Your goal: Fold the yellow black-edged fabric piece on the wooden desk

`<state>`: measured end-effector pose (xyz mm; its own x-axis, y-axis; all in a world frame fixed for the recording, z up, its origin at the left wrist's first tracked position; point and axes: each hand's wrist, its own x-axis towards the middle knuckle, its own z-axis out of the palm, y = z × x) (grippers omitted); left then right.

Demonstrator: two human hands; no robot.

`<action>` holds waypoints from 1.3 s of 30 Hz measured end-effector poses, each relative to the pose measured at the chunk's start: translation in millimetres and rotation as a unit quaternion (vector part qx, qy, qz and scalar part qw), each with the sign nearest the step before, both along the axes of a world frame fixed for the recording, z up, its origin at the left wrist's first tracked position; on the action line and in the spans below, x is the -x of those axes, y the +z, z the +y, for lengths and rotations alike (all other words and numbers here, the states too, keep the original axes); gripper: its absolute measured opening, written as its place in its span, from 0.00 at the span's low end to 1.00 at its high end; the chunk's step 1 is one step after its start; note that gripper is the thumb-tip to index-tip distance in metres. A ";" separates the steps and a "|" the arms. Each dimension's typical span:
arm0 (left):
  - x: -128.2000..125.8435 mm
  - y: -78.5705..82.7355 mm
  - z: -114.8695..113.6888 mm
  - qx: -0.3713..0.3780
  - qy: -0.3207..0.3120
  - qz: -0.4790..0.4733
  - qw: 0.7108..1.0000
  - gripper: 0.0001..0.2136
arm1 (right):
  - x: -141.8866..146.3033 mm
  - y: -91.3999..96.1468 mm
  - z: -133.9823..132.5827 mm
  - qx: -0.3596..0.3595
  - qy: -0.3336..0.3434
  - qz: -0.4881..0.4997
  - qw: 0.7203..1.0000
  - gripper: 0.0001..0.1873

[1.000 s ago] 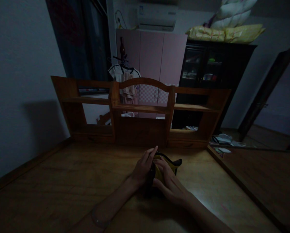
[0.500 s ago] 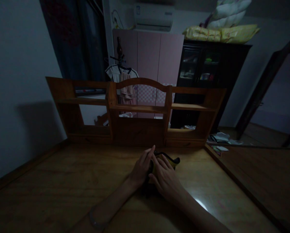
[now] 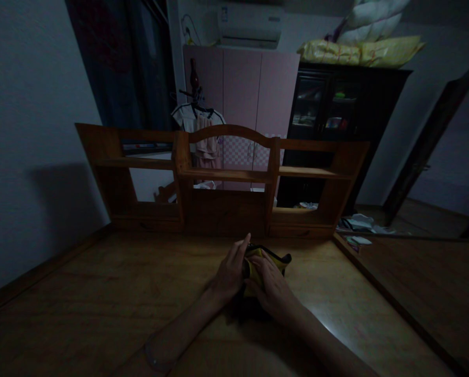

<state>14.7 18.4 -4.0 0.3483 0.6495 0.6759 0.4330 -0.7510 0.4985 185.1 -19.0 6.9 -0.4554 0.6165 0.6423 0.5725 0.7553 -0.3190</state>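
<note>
A small yellow pouch with black edging [image 3: 253, 272] lies on the wooden surface in front of me, its dark lower part in shadow. Against its left side rests my left hand [image 3: 229, 269], holding it with the index finger stretched away from me. My right hand [image 3: 271, 280] grips the pouch from the right, its bent fingers pressed onto the yellow material. A black-trimmed corner sticks out beyond the right fingers. What the pouch contains is hidden.
The wooden surface [image 3: 159, 272] ends at a low wooden shelf unit [image 3: 226, 212]. Along the right runs a raised edge [image 3: 379, 283]. Beyond stand clothes on a rack [image 3: 207, 131], a pink wardrobe [image 3: 240, 89] and a dark cabinet [image 3: 376, 104]. The room is dim.
My right hand has shifted slightly right and its fingers have bent, drawing back from the left fingertips. More of the yellow pouch shows between the hands. My left hand stays nearly still.
</note>
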 end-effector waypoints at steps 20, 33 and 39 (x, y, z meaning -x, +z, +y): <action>-3.0 -5.4 3.2 -0.002 0.040 0.024 0.999 0.34 | -6.6 -13.4 12.3 0.099 0.028 0.091 0.991 0.21; -1.1 -6.7 4.9 -0.014 0.033 0.046 0.998 0.33 | -7.9 -16.9 16.0 0.036 0.009 0.032 0.999 0.21; 0.1 -7.0 6.3 -0.023 0.042 0.068 0.997 0.35 | -4.5 -5.5 10.9 0.003 -0.004 -0.012 1.000 0.18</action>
